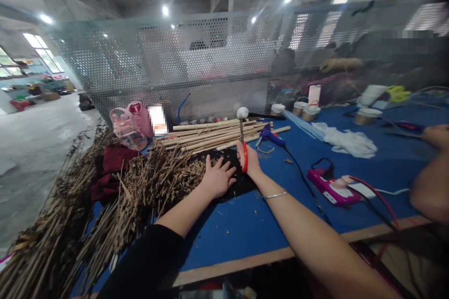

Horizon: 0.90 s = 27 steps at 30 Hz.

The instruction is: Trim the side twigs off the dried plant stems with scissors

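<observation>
My left hand (pixel 218 178) lies flat with its fingers spread, palm down over a black cloth (pixel 247 178) and the edge of a heap of dried plant stems (pixel 164 173). In my right hand (pixel 249 161) is a pair of red-handled scissors (pixel 245 156), its blades pointing up and away from me. Just beyond both hands lies a bundle of pale wooden sticks (pixel 210 136). A blue glue gun (pixel 272 136) rests right of the sticks. Behind the scissor tips sits a small white ball (pixel 242 112).
Right on the blue table (pixel 242 233) are a magenta power strip (pixel 333 187) with cords and a crumpled white plastic bag (pixel 351 141). A pink bag (pixel 131 124) and a lit phone (pixel 157 120) stand at back left. A co-worker's arm (pixel 433 182) reaches in at far right.
</observation>
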Each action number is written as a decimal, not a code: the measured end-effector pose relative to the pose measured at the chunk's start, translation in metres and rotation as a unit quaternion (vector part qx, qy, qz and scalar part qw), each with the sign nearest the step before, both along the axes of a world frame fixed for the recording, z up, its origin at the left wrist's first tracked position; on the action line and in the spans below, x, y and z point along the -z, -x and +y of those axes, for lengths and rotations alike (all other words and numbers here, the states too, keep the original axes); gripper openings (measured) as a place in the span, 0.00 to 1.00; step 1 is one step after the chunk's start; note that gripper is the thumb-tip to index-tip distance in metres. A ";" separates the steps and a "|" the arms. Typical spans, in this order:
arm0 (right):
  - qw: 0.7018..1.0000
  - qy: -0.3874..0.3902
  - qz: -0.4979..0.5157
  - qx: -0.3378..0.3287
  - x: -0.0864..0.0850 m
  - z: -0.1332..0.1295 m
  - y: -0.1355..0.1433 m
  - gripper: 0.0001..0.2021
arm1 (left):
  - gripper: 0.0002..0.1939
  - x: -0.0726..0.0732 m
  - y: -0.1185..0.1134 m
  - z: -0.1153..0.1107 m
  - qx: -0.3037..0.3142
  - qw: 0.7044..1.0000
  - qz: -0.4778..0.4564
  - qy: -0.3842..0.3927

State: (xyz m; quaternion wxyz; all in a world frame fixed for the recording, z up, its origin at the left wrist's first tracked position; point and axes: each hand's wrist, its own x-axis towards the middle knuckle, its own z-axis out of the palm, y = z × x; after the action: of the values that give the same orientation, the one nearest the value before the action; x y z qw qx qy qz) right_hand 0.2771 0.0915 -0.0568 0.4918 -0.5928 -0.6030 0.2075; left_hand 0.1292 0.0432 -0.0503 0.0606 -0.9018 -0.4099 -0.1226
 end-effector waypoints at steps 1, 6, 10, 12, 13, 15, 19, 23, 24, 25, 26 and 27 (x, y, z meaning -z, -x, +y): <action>1.000 -0.008 -0.010 0.011 -0.001 -0.001 0.001 0.28 | 0.16 0.002 0.001 0.003 -0.010 1.000 0.004 0.004; 0.999 -0.020 -0.030 0.005 -0.003 -0.004 0.006 0.27 | 0.13 -0.007 0.033 0.017 -0.076 0.997 0.015 0.003; 1.000 -0.014 -0.014 0.007 -0.003 -0.003 0.007 0.27 | 0.13 -0.017 0.039 0.024 -0.110 0.994 -0.011 -0.002; 1.000 -0.021 -0.013 0.006 -0.003 -0.003 0.007 0.27 | 0.14 -0.018 0.028 0.031 -0.097 0.995 -0.024 -0.004; 1.000 -0.028 -0.015 0.005 -0.004 -0.003 0.007 0.27 | 0.14 -0.018 0.021 0.036 -0.084 0.996 -0.023 -0.002; 0.999 -0.038 -0.022 -0.001 -0.004 -0.004 0.007 0.26 | 0.14 -0.014 0.005 0.048 -0.031 0.999 -0.004 0.015; 0.999 -0.037 -0.037 -0.017 -0.004 -0.005 0.008 0.25 | 0.18 -0.003 -0.008 0.063 0.020 0.995 0.047 0.084; 0.997 -0.042 -0.055 -0.024 -0.004 -0.005 0.008 0.24 | 0.16 -0.002 0.013 0.059 0.003 0.995 0.054 0.079; 0.997 -0.041 -0.057 -0.024 -0.003 -0.005 0.009 0.24 | 0.15 -0.005 0.020 0.056 -0.005 0.996 0.055 0.076; 0.997 -0.039 -0.057 -0.022 -0.003 -0.005 0.009 0.24 | 0.14 -0.008 0.026 0.053 -0.015 0.996 0.057 0.073; 0.998 -0.038 -0.055 -0.021 -0.002 -0.005 0.009 0.25 | 0.14 -0.011 0.032 0.049 -0.027 0.996 0.058 0.069; 0.998 -0.037 -0.051 -0.020 -0.002 -0.005 0.010 0.25 | 0.14 -0.014 0.034 0.045 -0.039 0.996 0.057 0.063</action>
State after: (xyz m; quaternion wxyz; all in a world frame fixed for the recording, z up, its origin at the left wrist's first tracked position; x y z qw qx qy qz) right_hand 0.2675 0.0861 -0.0552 0.4777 -0.5720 -0.6463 0.1639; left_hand 0.0948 0.0882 -0.0368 0.0319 -0.8925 -0.4478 -0.0426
